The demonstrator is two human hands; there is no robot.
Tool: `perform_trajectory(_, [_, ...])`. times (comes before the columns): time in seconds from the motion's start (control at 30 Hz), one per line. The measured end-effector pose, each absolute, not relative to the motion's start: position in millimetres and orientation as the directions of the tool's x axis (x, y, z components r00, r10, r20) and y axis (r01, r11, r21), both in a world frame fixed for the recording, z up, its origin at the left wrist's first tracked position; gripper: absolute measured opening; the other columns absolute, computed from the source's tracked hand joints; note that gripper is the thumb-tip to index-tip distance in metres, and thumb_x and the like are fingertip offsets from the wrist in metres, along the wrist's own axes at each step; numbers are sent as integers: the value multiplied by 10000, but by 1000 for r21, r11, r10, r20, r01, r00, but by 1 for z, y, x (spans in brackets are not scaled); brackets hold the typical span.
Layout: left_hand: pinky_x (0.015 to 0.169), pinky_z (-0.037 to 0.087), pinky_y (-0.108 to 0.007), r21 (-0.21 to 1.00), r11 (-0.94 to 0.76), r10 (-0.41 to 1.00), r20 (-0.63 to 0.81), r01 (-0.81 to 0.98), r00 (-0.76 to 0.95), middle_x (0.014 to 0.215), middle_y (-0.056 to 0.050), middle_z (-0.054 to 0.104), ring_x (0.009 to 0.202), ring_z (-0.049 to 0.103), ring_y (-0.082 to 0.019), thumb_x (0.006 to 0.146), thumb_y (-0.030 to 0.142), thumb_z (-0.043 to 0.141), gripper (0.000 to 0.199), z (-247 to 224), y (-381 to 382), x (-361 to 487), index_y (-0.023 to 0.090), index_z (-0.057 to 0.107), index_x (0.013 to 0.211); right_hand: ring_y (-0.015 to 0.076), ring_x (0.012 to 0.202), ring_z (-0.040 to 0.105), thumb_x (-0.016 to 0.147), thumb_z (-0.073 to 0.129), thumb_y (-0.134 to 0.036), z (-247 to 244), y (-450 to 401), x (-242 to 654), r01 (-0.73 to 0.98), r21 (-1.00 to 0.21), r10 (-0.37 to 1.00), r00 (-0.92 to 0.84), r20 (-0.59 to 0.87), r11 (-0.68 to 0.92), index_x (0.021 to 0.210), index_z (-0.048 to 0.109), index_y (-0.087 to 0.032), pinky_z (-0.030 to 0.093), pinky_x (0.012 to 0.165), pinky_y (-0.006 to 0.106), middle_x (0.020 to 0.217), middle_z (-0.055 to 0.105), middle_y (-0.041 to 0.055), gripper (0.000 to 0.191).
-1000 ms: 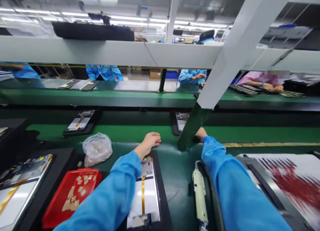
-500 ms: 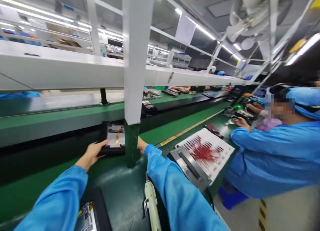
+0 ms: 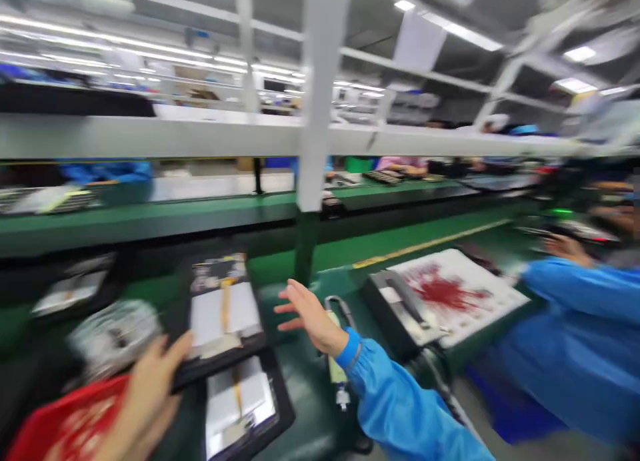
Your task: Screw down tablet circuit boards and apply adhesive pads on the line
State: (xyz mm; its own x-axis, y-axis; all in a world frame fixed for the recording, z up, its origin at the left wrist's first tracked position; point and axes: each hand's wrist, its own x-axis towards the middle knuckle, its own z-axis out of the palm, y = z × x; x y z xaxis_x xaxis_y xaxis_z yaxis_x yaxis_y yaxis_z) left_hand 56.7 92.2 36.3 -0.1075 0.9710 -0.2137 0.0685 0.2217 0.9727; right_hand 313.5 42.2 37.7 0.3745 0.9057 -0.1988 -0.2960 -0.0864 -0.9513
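Note:
My left hand [image 3: 155, 374] is closed on the left edge of a black tray [image 3: 253, 346] that carries an opened tablet-like device [image 3: 207, 314] with pale battery panels and an orange ribbon strip. A second opened device [image 3: 240, 401] in a black tray lies just in front, partly under the first tray. My right hand [image 3: 315, 318] hovers right of the trays, fingers spread, holding nothing. Below it on the green mat stands a pale green electric screwdriver [image 3: 336, 368], partly hidden by the hand.
At left are a red basket [image 3: 65, 414], a clear plastic bag [image 3: 117, 334] and another tray with a device [image 3: 75, 288]. A post [image 3: 307, 241] rises from the bench. To the right are a grey box [image 3: 395, 308], a white sheet with red wires [image 3: 450, 291] and a co-worker's blue sleeve [image 3: 575, 281].
The view has turned left. My left hand has brought the black tray nearer, beside the second device. The right hand has come out from behind the post and is off the tray.

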Motion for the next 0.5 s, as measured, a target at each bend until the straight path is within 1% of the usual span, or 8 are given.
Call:
perform_trajectory(0.03, [661,623,-318,974,224,973,-222,29,-62,801,-63,774,735,754,-237,760,522,791,413,28,77,58,163,665,919,259,896,733,835,733,-537,37,39,293,-314,-942,928,302,-217,-118,1264,610,-192,626,623,376,1166,711,129,564])
perform_trajectory(0.1, [755,627,-343,989,146,986,-145,-4,86,965,-115,781,885,754,-263,799,520,756,464,10,55,56,144,673,1058,265,987,730,817,742,-553,34,33,267,-333,-932,955,200,-219,-144,1266,611,-213,628,787,406,1186,728,106,579])
perform_trajectory(0.17, [786,617,-350,997,4,987,-16,75,160,973,-116,768,930,734,-264,883,506,667,417,-6,44,45,140,683,1082,285,1044,728,748,817,-524,32,28,259,-298,-946,951,234,-201,-127,1250,620,-215,601,912,432,1168,754,91,622])
perform_trajectory(0.23, [842,599,-374,976,-119,991,104,184,89,1011,-121,748,989,708,-265,951,440,569,345,-16,41,30,144,683,1086,310,1019,743,739,819,-538,28,22,262,-247,-947,939,220,-264,-208,1240,645,-213,605,910,460,1141,773,96,622])
perform_trajectory(0.3, [952,558,-426,955,-204,979,201,216,37,1177,-150,704,1132,658,-279,918,352,584,356,-18,44,17,146,645,1202,323,944,763,744,801,-554,23,17,266,-199,-927,909,214,-357,-317,1194,695,-231,632,839,460,1111,786,104,563])
perform_trajectory(0.33, [997,534,-446,956,-228,973,219,186,71,1244,-161,677,1188,630,-284,868,313,624,426,-18,47,13,148,617,1260,327,904,769,739,791,-576,20,15,267,-195,-912,889,227,-399,-360,1170,717,-238,641,805,456,1092,791,111,553])
perform_trajectory(0.4, [1007,523,-443,984,-170,949,149,51,279,1202,-154,692,1162,642,-276,777,272,682,474,-15,55,11,148,636,1232,337,842,773,726,771,-623,14,15,265,-194,-882,851,240,-466,-428,1158,739,-240,652,750,454,1070,796,126,578])
perform_trajectory(0.5, [835,565,-370,980,168,845,-89,-103,528,836,-88,718,836,700,-217,720,320,740,263,-13,65,9,133,687,897,352,806,772,712,745,-680,11,24,260,-141,-867,833,241,-499,-478,1201,730,-236,655,698,455,1074,793,145,661])
